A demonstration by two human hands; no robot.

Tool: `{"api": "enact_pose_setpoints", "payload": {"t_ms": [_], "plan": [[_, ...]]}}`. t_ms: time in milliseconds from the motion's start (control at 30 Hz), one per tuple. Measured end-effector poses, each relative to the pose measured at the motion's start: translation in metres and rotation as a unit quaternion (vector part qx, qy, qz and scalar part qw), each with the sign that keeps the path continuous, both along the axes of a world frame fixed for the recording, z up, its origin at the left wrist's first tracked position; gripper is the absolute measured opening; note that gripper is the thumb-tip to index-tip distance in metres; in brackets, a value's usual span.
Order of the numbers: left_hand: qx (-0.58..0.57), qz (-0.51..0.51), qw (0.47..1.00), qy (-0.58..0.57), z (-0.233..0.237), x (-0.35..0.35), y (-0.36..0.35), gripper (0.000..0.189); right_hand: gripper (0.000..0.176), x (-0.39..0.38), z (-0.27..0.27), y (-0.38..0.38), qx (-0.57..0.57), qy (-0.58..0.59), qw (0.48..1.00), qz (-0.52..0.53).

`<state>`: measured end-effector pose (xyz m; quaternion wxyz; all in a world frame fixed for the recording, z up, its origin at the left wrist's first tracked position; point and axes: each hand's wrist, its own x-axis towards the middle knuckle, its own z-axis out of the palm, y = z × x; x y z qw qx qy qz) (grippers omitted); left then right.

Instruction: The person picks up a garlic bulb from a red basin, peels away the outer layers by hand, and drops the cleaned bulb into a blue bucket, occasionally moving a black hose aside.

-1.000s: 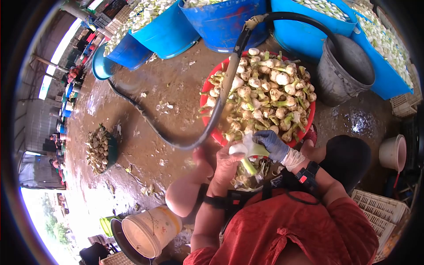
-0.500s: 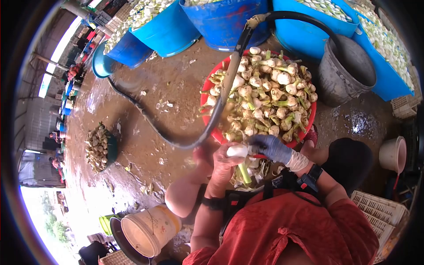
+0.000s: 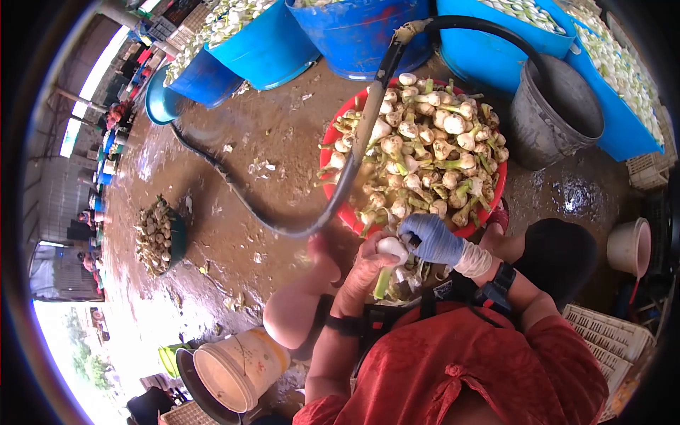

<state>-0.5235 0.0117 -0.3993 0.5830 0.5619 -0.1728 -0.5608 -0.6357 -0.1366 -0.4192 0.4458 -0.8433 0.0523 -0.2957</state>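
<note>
A black hose [image 3: 340, 191] crosses a red basin [image 3: 500, 190] heaped with garlic [image 3: 432, 152] as left hand [image 3: 368, 268] and gloved right hand [image 3: 435, 237] clamp one bulb [image 3: 391, 246].

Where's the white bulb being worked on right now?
Head view, lower centre: the white bulb sits between the bare left hand and the blue-gloved right hand, just below the red basin.

Basin [image 3: 327, 152] sits ahead, centre-right, w/ garlic [image 3: 432, 152] heaped in it. Hose [image 3: 283, 230] lies across its left side and loops left over the floor. Tubs [image 3: 354, 35] stand behind, w/ bucket [image 3: 552, 113] right of basin. Basket [image 3: 159, 237] is well left, pail [image 3: 241, 368] near-left, bowl [image 3: 629, 244] & crate [image 3: 609, 340] far right. L hand [image 3: 365, 265] & R hand [image 3: 435, 237] grip a bulb [image 3: 392, 248] just before basin.
</note>
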Motion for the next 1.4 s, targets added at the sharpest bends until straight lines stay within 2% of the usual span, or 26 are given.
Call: {"api": "enact_pose_setpoints", "payload": {"t_ms": [33,67,133,233,267,300,367,533,733,833,900,1033,1100,1133,1200,1233,1267,1300,1367,1400], "plan": [[-0.012,0.004,0.999,0.038,0.001,0.000,0.000,0.052,0.007,-0.003,-0.004,-0.003,0.000,0.000,1.000,0.000],[-0.023,0.007,0.997,0.077,0.002,0.000,0.000,0.054,0.007,-0.004,-0.002,-0.007,0.058,0.038,0.998,-0.006],[-0.031,0.010,0.996,0.083,-0.006,0.005,0.001,0.055,0.008,-0.008,0.002,-0.014,0.148,0.092,0.985,0.001],[-0.037,0.042,0.995,0.084,-0.003,0.001,-0.003,0.056,0.010,-0.009,0.012,-0.013,0.091,0.043,0.993,0.054],[-0.035,0.072,0.994,0.077,-0.001,-0.001,-0.004,0.057,0.011,-0.008,0.012,-0.010,0.006,0.047,0.998,0.052],[-0.035,0.071,0.994,0.078,-0.003,0.000,-0.004,0.057,0.011,-0.009,0.012,-0.006,0.006,0.047,0.998,0.052],[-0.019,0.056,0.998,0.034,-0.007,0.002,-0.002,0.059,0.015,-0.010,0.016,0.000,-0.073,0.052,0.996,0.014],[-0.002,0.039,0.999,0.029,-0.004,0.001,-0.002,0.060,0.011,-0.007,0.008,-0.003,-0.058,0.046,0.997,0.029],[-0.012,0.046,0.996,0.075,-0.009,0.003,-0.002,0.064,0.005,-0.009,0.008,-0.009,0.040,0.024,0.999,0.003],[-0.007,0.048,0.997,0.068,-0.010,0.002,-0.003,0.065,0.006,-0.012,0.015,-0.011,0.093,0.063,0.994,0.007],[-0.001,0.051,0.997,0.061,-0.010,0.002,-0.002,0.065,0.009,-0.011,0.019,-0.008,0.114,0.052,0.990,0.067],[0.015,-0.003,0.999,0.033,-0.011,0.005,0.000,0.068,0.010,-0.009,-0.009,-0.005,0.075,0.045,0.995,0.054],[0.010,-0.020,0.999,0.033,-0.008,0.001,-0.001,0.071,0.009,-0.007,-0.009,-0.009,0.040,0.063,0.997,-0.003],[0.003,-0.018,1.000,-0.002,-0.005,-0.003,-0.003,0.074,0.009,-0.007,-0.013,-0.010,0.040,0.063,0.997,-0.004],[-0.005,-0.015,0.999,-0.037,-0.002,-0.005,-0.003,0.077,0.007,-0.007,-0.029,-0.014,-0.045,0.189,0.977,-0.083],[-0.005,-0.017,0.999,-0.046,0.000,-0.004,0.000,0.079,0.007,-0.010,-0.041,-0.013,-0.046,0.188,0.978,-0.084],[-0.008,-0.018,0.998,-0.057,0.001,-0.002,0.001,0.081,0.007,-0.016,-0.054,-0.009,-0.062,0.275,0.958,-0.059],[-0.055,-0.004,0.996,-0.067,-0.004,0.000,0.002,0.081,0.008,-0.015,-0.062,-0.010,-0.088,0.353,0.931,-0.037],[-0.087,0.113,0.988,-0.061,-0.014,0.002,-0.001,0.072,0.019,-0.014,-0.072,0.000,-0.098,0.295,0.949,0.047],[-0.075,0.160,0.984,-0.034,-0.001,0.002,-0.004,0.063,0.023,-0.016,-0.079,0.004,-0.031,0.261,0.962,0.075]]}}
